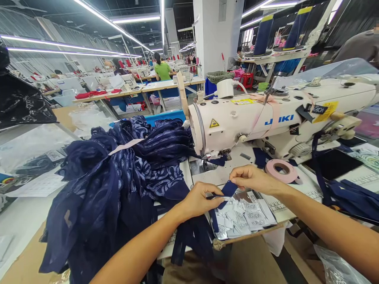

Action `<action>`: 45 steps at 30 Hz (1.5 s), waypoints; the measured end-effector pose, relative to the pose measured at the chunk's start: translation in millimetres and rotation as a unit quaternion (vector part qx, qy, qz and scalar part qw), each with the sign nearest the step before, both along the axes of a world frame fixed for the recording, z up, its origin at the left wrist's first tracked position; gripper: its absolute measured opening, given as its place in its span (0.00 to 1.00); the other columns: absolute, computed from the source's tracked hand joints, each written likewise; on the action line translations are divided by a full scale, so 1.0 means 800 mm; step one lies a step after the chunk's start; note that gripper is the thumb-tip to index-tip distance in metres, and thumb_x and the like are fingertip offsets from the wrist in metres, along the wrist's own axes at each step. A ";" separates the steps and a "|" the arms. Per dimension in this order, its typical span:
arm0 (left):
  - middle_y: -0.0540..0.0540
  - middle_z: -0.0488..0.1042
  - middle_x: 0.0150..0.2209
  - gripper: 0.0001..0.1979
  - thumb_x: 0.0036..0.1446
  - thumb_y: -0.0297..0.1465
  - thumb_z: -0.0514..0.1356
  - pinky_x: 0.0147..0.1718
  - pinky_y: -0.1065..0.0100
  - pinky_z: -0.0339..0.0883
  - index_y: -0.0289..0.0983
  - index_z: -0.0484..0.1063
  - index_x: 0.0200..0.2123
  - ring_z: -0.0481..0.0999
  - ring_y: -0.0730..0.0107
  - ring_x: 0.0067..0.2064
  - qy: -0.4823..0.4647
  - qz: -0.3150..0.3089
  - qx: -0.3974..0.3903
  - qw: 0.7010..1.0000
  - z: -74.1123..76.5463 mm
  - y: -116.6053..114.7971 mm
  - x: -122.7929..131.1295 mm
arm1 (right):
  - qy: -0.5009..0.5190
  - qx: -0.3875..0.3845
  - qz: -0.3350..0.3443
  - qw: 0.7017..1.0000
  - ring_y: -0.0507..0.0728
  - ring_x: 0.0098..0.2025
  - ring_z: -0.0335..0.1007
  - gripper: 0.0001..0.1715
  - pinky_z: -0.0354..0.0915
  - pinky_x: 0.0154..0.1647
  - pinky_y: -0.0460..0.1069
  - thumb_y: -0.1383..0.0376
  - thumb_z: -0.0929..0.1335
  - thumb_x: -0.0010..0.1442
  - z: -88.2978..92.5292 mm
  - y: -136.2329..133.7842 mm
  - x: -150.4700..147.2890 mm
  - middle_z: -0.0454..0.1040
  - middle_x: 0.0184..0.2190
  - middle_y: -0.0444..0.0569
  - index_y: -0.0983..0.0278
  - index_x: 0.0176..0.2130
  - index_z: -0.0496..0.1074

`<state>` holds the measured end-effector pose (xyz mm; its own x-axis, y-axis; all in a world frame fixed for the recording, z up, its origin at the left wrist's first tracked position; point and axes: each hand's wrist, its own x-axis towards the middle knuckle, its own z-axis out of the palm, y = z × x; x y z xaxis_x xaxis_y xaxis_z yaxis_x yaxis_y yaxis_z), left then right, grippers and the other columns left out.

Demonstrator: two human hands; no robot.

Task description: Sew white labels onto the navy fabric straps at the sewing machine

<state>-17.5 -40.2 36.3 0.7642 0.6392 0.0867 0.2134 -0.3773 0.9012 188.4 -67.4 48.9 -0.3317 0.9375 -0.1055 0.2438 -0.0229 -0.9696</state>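
Observation:
Between my two hands a short navy fabric strap [229, 189] is stretched at a slant. My left hand [201, 198] pinches its lower end between thumb and fingers. The upper end is pinched by my right hand [251, 177], just in front of the sewing machine [237, 122]. Below them a shallow tray [221, 238] holds many small white printed labels [253, 216]. Left of my left hand lies a large heap of navy mesh garments [115, 185] with patterned parts. A roll of pink tape [282, 171] rests on the table right of my right hand.
Navy straps [357, 197] and a dark flat phone-like slab [334, 163] lie at the right. Clear plastic bags [32, 146] and a paper sheet [38, 182] are at the left. Behind the machine stand thread cones [263, 35], a pillar [213, 39] and a person in green [162, 70].

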 end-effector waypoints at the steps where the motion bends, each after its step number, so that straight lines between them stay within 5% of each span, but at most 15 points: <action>1: 0.46 0.76 0.28 0.07 0.49 0.30 0.60 0.31 0.75 0.64 0.32 0.76 0.28 0.72 0.73 0.29 0.000 0.000 0.000 1.000 0.000 0.000 0.000 | -0.001 0.002 -0.002 1.000 0.47 0.19 0.53 0.12 0.53 0.22 0.45 0.58 0.66 0.50 0.000 0.000 0.000 0.60 0.14 0.38 0.66 0.25 0.67; 8: 0.48 0.74 0.23 0.08 0.49 0.30 0.59 0.27 0.75 0.63 0.33 0.75 0.24 0.70 0.74 0.25 0.022 0.004 0.042 0.999 0.014 0.001 0.002 | -0.007 0.045 -0.072 0.996 0.48 0.20 0.56 0.08 0.53 0.21 0.44 0.61 0.66 0.48 -0.002 -0.017 -0.015 0.64 0.19 0.40 0.64 0.24 0.66; 12: 0.45 0.74 0.29 0.08 0.49 0.32 0.59 0.33 0.72 0.65 0.36 0.75 0.23 0.72 0.70 0.32 -0.029 -0.005 0.087 0.996 0.019 0.011 0.003 | -0.032 0.190 -0.214 0.958 0.50 0.23 0.60 0.08 0.56 0.21 0.45 0.62 0.63 0.51 -0.002 -0.043 -0.010 0.65 0.20 0.42 0.62 0.23 0.63; 14: 0.46 0.72 0.28 0.08 0.47 0.34 0.61 0.32 0.72 0.66 0.37 0.75 0.21 0.71 0.70 0.32 -0.056 0.028 0.097 0.993 0.019 0.018 0.003 | -0.092 0.319 -0.317 0.889 0.53 0.27 0.64 0.08 0.61 0.27 0.48 0.62 0.62 0.54 0.002 -0.064 0.010 0.67 0.22 0.44 0.61 0.25 0.63; 17: 0.49 0.68 0.22 0.09 0.43 0.36 0.63 0.26 0.75 0.64 0.38 0.74 0.18 0.68 0.73 0.26 -0.074 0.089 0.069 0.991 0.017 0.024 0.003 | -0.246 0.476 -0.445 0.718 0.56 0.32 0.68 0.05 0.63 0.36 0.52 0.65 0.62 0.55 0.010 -0.101 0.068 0.72 0.26 0.48 0.60 0.29 0.66; 20: 0.51 0.69 0.20 0.11 0.41 0.40 0.64 0.24 0.76 0.64 0.38 0.74 0.18 0.68 0.73 0.25 -0.046 0.135 0.022 0.990 0.014 0.026 0.002 | -0.431 0.495 -0.519 0.547 0.57 0.33 0.69 0.04 0.60 0.41 0.54 0.68 0.63 0.55 0.014 -0.133 0.145 0.74 0.28 0.50 0.61 0.31 0.67; 22: 0.51 0.71 0.22 0.12 0.38 0.42 0.65 0.26 0.76 0.65 0.38 0.75 0.19 0.69 0.71 0.26 -0.024 0.158 0.004 0.987 0.012 0.028 0.002 | -0.530 0.456 -0.520 0.491 0.57 0.32 0.69 0.07 0.59 0.40 0.52 0.67 0.62 0.57 0.014 -0.146 0.195 0.74 0.28 0.51 0.62 0.31 0.68; 26: 0.51 0.74 0.24 0.15 0.35 0.45 0.66 0.28 0.76 0.66 0.39 0.76 0.22 0.71 0.69 0.28 0.005 0.188 -0.002 0.982 0.007 0.034 0.001 | -0.702 0.340 -0.446 0.438 0.56 0.29 0.67 0.15 0.55 0.37 0.51 0.65 0.59 0.60 0.011 -0.160 0.275 0.74 0.26 0.52 0.65 0.28 0.71; 29: 0.51 0.75 0.24 0.18 0.33 0.47 0.65 0.25 0.76 0.66 0.40 0.77 0.23 0.72 0.68 0.27 0.024 0.210 -0.002 0.977 0.007 0.039 0.001 | -0.763 0.256 -0.413 0.426 0.55 0.26 0.65 0.19 0.52 0.35 0.50 0.68 0.57 0.60 0.010 -0.160 0.316 0.72 0.22 0.52 0.66 0.24 0.70; 35: 0.51 0.75 0.23 0.20 0.33 0.49 0.65 0.23 0.75 0.66 0.39 0.78 0.24 0.72 0.67 0.26 0.050 0.234 0.026 0.971 0.011 0.043 0.002 | -0.767 0.163 -0.337 0.521 0.56 0.28 0.68 0.14 0.52 0.35 0.50 0.71 0.60 0.56 -0.004 -0.139 0.358 0.75 0.25 0.53 0.67 0.26 0.72; 40: 0.52 0.73 0.21 0.21 0.36 0.50 0.62 0.18 0.76 0.62 0.39 0.77 0.24 0.68 0.71 0.21 0.066 0.226 0.086 0.968 0.014 0.045 0.003 | -0.712 0.191 -0.407 0.540 0.57 0.29 0.68 0.18 0.55 0.33 0.49 0.62 0.58 0.59 -0.010 -0.125 0.348 0.76 0.29 0.52 0.64 0.31 0.73; 45: 0.51 0.71 0.19 0.18 0.42 0.47 0.60 0.20 0.76 0.61 0.37 0.76 0.25 0.66 0.73 0.21 0.085 0.200 0.126 0.968 0.017 0.042 0.008 | -0.585 0.309 -0.459 0.593 0.58 0.31 0.69 0.19 0.59 0.34 0.50 0.60 0.57 0.60 0.013 -0.114 0.297 0.76 0.28 0.51 0.63 0.31 0.73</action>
<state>-10.9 -6.6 50.1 0.4760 0.8620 0.1743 0.5248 -0.4375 0.7302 425.8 -158.6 59.0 0.3102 0.6461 0.6974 0.9176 -0.3953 -0.0419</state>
